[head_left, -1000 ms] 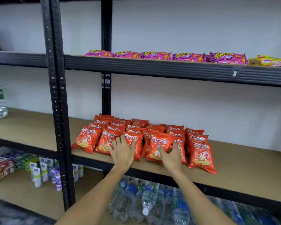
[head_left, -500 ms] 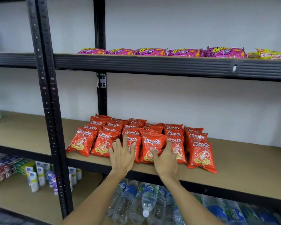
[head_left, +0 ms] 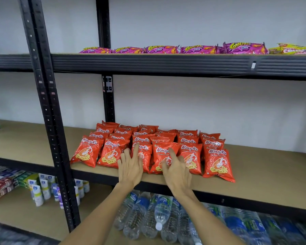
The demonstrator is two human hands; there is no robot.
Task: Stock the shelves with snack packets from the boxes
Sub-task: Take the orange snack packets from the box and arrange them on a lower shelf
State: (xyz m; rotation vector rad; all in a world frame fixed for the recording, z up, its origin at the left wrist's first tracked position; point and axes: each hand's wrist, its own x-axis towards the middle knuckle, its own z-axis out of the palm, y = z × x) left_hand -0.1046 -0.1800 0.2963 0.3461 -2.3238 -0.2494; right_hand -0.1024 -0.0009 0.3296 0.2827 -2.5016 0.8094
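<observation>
Nearest the camera, both bare forearms reach up and forward over a lower shelf of clear water bottles [head_left: 162, 209] lying on their sides, caps toward the viewer. The left hand [head_left: 130, 167] lies palm down at the front edge of the middle shelf [head_left: 263, 174], its fingers straight and slightly spread, the fingertips resting on the third front packet [head_left: 147, 153] of the row. Just beside it, the right hand [head_left: 177, 171] lies palm down too, fingers fanned apart and flat against the fourth front packet [head_left: 160, 152], with the index finger stretched furthest up its face; neither hand pinches anything. These two belong to a block of orange prawn-cracker packets [head_left: 189, 138] that leans back in overlapping rows on the brown board, from the front edge toward the white wall. To the left, a black upright post [head_left: 48, 112] crosses the view, with small white tubes [head_left: 37, 191] standing on the lower board behind it. Farther up, the top shelf [head_left: 166, 62] carries a line of pink packets [head_left: 198, 49] and, at the far right, yellow packets [head_left: 293, 49].
</observation>
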